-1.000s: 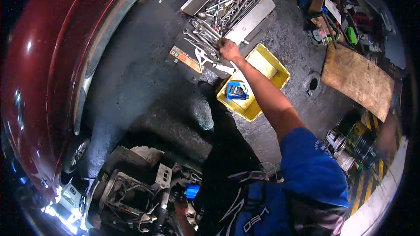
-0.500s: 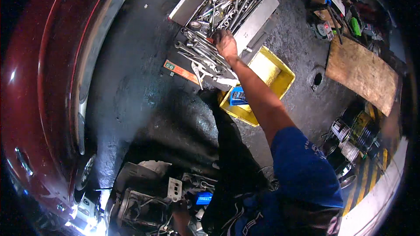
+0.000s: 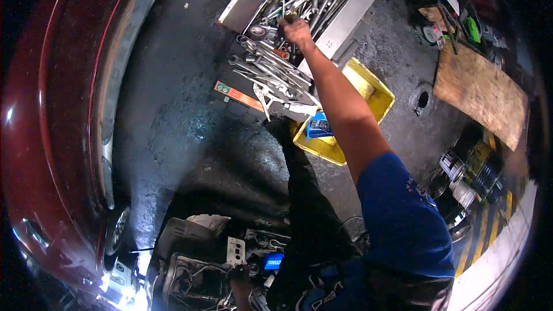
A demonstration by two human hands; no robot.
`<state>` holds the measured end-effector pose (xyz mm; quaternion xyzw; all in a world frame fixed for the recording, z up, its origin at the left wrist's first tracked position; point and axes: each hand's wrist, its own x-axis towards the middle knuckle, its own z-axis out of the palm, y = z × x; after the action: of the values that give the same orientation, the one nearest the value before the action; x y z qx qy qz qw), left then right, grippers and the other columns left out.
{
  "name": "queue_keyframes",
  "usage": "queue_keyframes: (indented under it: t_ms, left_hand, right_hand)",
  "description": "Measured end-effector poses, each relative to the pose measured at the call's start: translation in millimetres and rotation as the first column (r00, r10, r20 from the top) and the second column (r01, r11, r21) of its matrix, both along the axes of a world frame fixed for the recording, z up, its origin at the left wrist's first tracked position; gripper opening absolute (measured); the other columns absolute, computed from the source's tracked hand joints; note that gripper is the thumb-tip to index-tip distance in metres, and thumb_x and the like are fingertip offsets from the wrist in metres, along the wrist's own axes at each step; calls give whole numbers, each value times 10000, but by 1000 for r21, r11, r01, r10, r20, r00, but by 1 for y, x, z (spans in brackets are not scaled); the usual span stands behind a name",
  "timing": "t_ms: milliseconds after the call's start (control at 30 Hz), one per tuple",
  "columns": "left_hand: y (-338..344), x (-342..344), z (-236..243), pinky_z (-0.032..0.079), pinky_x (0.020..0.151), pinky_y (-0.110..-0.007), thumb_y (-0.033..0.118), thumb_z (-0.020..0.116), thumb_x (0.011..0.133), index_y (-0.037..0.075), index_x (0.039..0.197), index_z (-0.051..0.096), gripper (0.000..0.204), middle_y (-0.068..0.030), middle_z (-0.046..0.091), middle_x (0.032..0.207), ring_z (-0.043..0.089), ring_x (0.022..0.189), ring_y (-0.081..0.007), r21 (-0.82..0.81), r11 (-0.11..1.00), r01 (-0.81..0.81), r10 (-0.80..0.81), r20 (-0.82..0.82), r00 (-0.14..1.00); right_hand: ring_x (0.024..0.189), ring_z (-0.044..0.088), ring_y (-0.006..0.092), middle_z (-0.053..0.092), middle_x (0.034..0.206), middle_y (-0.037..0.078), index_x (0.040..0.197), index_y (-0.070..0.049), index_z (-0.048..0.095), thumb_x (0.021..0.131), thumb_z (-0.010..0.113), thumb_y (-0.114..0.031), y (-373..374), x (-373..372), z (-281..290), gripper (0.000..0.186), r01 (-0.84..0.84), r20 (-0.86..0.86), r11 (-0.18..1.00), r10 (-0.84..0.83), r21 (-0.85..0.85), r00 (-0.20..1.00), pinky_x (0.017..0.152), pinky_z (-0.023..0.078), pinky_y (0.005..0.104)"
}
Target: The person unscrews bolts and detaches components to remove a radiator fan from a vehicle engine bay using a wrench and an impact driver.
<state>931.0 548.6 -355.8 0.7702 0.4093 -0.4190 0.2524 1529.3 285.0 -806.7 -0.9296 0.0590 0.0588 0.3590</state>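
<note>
The person's right grip [image 3: 296, 30] is at the wrenches [image 3: 328, 3] in an open metal toolbox [image 3: 345, 21]; the left grip [image 3: 238, 273], dim, is beside a holed metal plate [image 3: 235, 250]. A blue container [image 3: 318, 126] sits in a yellow tray [image 3: 381, 101]. A maroon car [image 3: 57, 92] stands at left.

wrenches [image 3: 275, 70]: silver | bin [image 3: 383, 101]: yellow | car [image 3: 63, 109]: dark red | sleeve [image 3: 400, 213]: blue | floor marking [image 3: 493, 226]: yellow-dark stripes

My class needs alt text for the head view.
A person's right hand reaches into an open toolbox of wrenches, beside a yellow tray; the left hand is low among dark machinery. A red car stands left.
</note>
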Motion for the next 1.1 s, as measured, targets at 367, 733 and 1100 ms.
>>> queue_keyframes:
  t_ms: [367, 733, 1100]
  left_hand:
    - [10, -8, 4, 469, 767, -403, 237, 503, 925, -7, 1058, 614, 299, -223, 641, 945, 612, 910, -355, 18, 1000, 4, -5, 38, 999]
    - [13, -4, 5, 472, 796, -400, 284, 508, 924, -14, 1070, 623, 351, -220, 641, 969, 606, 941, -361, -60, 983, 174, -140, 374, 917]
    - [8, -122, -18, 468, 721, -407, 374, 528, 898, -17, 959, 637, 410, -203, 657, 872, 611, 820, -378, 0, 990, -138, 126, 404, 906]
  right_hand:
    - [776, 624, 292, 659, 826, 181, 1013, 18, 586, 948, 474, -313, 14, -28, 76, 355, 360, -242, 800, -274, 480, 931, 742, 465, 341]
    - [763, 505, 133, 586, 802, 49, 999, -38, 616, 919, 534, -361, -2, -142, 182, 343, 101, -179, 900, -26, 423, 983, 678, 429, 286]
    - [809, 566, 188, 632, 877, 98, 964, -49, 650, 875, 582, -372, 44, -301, 294, 342, -95, -365, 932, 229, 350, 903, 758, 438, 310]
